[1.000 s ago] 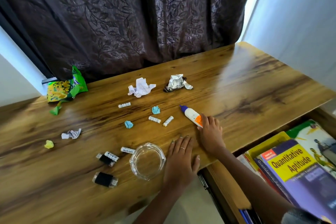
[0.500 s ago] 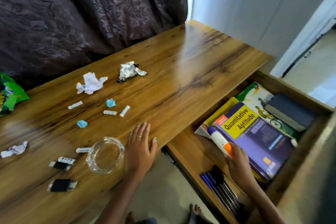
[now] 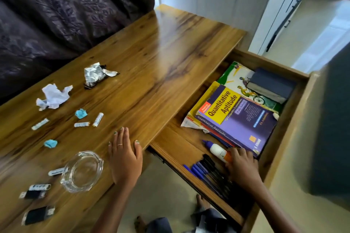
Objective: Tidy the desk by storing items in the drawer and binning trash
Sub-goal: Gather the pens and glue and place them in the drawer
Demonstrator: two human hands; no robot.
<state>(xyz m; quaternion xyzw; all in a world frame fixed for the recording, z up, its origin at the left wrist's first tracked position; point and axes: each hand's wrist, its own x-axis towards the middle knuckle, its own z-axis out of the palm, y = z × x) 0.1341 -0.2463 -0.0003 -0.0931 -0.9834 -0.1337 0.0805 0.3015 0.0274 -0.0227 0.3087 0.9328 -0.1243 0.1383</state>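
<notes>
A white glue bottle [image 3: 217, 150] with a blue cap and orange base lies in the open wooden drawer [image 3: 178, 149], beside the purple book [image 3: 240, 119]. My right hand [image 3: 242, 166] holds the bottle's orange end against the drawer floor, above a row of pens [image 3: 206, 172]. My left hand [image 3: 125, 157] rests flat on the desk's front edge, fingers straight. On the desk [image 3: 161, 58] lie crumpled white paper [image 3: 53, 96], a foil wrapper [image 3: 96, 74], two blue paper balls [image 3: 81, 113], small white tubes [image 3: 98, 119] and black USB-like items [image 3: 37, 214].
A glass ashtray [image 3: 82, 171] stands left of my left hand. More books and a dark case [image 3: 270, 87] fill the drawer's far end. A dark curtain [image 3: 66, 9] hangs behind the desk. A dark blurred object [image 3: 329, 128] sits right of the drawer.
My right hand carried the glue bottle off the desk into the drawer and has lowered it beside the pens. The view swung right. My left hand stayed on the desk edge.
</notes>
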